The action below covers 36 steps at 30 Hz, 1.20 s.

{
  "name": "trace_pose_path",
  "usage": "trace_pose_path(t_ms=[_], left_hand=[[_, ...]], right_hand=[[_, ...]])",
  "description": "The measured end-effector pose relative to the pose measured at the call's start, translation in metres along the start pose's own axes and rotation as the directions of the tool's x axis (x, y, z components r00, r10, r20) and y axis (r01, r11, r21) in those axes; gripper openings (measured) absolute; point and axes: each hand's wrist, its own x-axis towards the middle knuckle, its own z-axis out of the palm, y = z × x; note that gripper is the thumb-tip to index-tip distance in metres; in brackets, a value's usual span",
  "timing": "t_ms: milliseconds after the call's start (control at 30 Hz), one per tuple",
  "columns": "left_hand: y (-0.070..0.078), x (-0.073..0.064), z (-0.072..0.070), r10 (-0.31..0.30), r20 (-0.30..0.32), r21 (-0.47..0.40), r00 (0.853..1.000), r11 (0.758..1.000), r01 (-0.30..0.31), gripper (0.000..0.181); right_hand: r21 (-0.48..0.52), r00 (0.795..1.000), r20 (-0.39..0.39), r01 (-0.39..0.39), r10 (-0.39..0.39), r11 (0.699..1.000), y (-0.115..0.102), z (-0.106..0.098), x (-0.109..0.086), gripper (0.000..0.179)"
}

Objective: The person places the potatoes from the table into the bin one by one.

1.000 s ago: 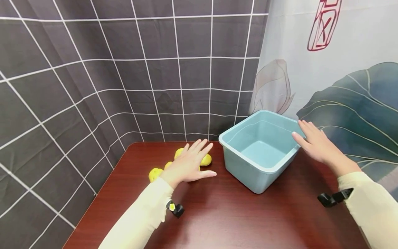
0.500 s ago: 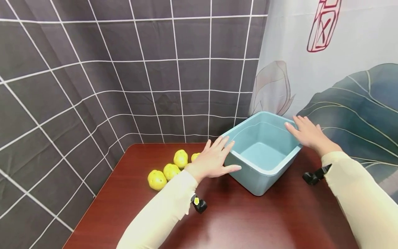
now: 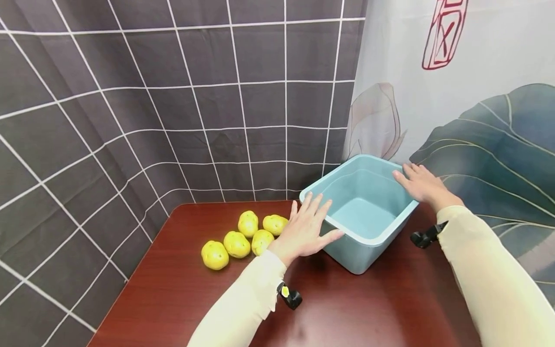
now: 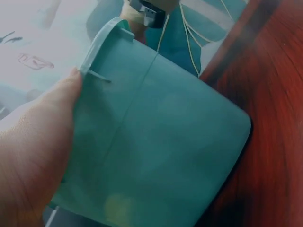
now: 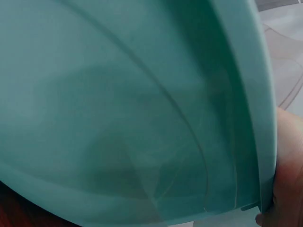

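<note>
A light blue plastic tub point(image 3: 347, 243) stands upright on the table, turned with one corner toward me. My left hand point(image 3: 303, 230) lies against its left rim, fingers spread and straight. In the left wrist view the thumb point(image 4: 61, 101) reaches the rim's edge beside the outer wall. At the far right rim is my right hand point(image 3: 427, 185), fingers straight and thumb pointing over the opening. The right wrist view shows that hand point(image 5: 289, 165) right at the rim's outer side. Several yellow potatoes point(image 3: 236, 244) lie left of the tub, one partly behind my left hand.
The dark red wooden table point(image 3: 173, 299) ends at a left edge and a back edge. A dark grid-patterned curtain point(image 3: 208, 106) hangs behind and to the left. A pale curtain with leaf prints point(image 3: 498, 135) hangs behind the tub's right side.
My left hand has moved right, from over the potatoes to the tub's left rim, uncovering most of them. The right hand has shifted slightly left, close along the right rim.
</note>
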Motion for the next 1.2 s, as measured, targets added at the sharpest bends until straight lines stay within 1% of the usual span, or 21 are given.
trace_pose_path(t_ms=[133, 233, 400, 567, 767, 933, 1067, 1133, 1200], left_hand=[[0.001, -0.001, 0.008, -0.028, -0.087, -0.030, 0.996, 0.999, 0.025, 0.086], [0.002, -0.002, 0.011, -0.046, -0.134, -0.048, 0.990, 0.998, 0.040, 0.084], [0.005, -0.009, 0.016, -0.055, -0.184, -0.074, 0.981, 0.996, 0.042, 0.080], [0.008, -0.018, 0.021, -0.067, -0.211, -0.097, 0.975, 0.994, 0.047, 0.078], [0.007, -0.030, 0.022, -0.080, -0.221, -0.131, 0.972, 0.990, 0.051, 0.076], [0.003, -0.043, 0.019, -0.083, -0.243, -0.170, 0.967, 0.985, 0.041, 0.075], [0.000, -0.052, 0.016, -0.069, -0.268, -0.201, 0.961, 0.979, 0.014, 0.073], [-0.003, -0.056, 0.014, -0.062, -0.273, -0.216, 0.960, 0.976, 0.001, 0.073], [-0.007, -0.062, 0.012, -0.059, -0.264, -0.223, 0.963, 0.975, -0.001, 0.072]], right_hand=[[0.012, 1.000, -0.024, 0.008, -0.008, 1.000, -0.002, 0.000, 0.000, 0.090], [0.020, 1.000, -0.028, 0.000, 0.001, 1.000, -0.003, 0.000, 0.000, 0.091], [0.028, 0.999, -0.029, -0.013, 0.013, 1.000, -0.004, 0.002, -0.005, 0.092], [0.033, 0.999, -0.031, -0.017, 0.019, 0.999, -0.005, 0.006, -0.011, 0.091], [0.032, 0.999, -0.045, -0.012, 0.013, 0.999, -0.012, 0.010, -0.016, 0.091], [0.031, 0.999, -0.048, -0.011, 0.012, 0.999, -0.020, 0.014, -0.023, 0.092], [0.003, 0.998, -0.065, -0.005, 0.005, 1.000, -0.026, 0.017, -0.034, 0.091], [-0.014, 0.997, -0.080, -0.001, 0.000, 1.000, -0.029, 0.019, -0.040, 0.091], [-0.025, 0.996, -0.093, 0.001, -0.004, 1.000, -0.033, 0.022, -0.047, 0.091]])
